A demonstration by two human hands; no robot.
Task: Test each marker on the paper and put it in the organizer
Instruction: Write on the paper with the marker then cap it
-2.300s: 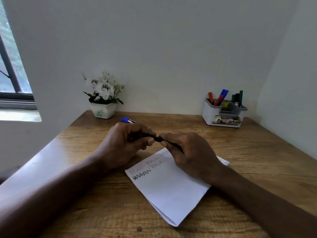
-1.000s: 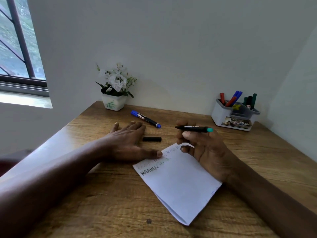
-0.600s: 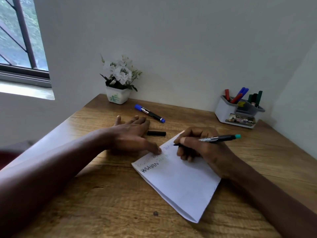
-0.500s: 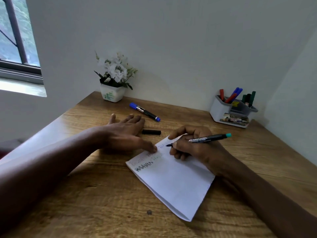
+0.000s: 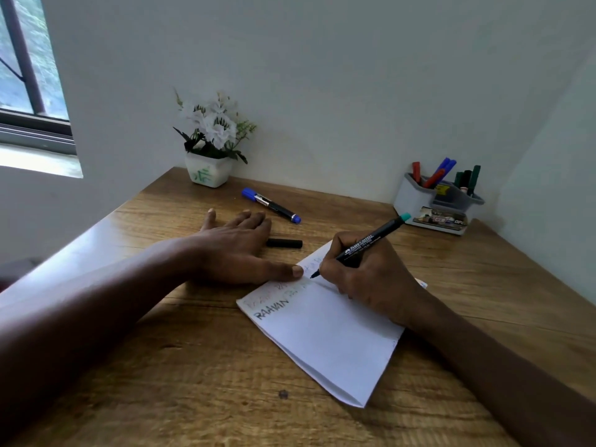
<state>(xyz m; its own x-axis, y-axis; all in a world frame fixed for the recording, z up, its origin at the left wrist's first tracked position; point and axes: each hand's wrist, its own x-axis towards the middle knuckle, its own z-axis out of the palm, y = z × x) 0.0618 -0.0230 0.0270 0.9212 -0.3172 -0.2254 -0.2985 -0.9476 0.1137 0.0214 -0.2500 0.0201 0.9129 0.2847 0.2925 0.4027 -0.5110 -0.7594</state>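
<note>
Over on the left, the left hand [image 5: 235, 250] lies flat on the counter [image 5: 161, 382], fingers straight, thumb tip touching the edge of the paper [image 5: 329, 343]. Just past its fingers sit a loose black cap [image 5: 283, 243] and a blue marker [image 5: 271, 205]. The right hand [image 5: 371, 272] is curled round the black marker [image 5: 364, 240], tip on the paper, teal end slanting toward the organizer [image 5: 416, 198] beyond and right of it. So the right hand's clearly nearer for the drop.
</note>
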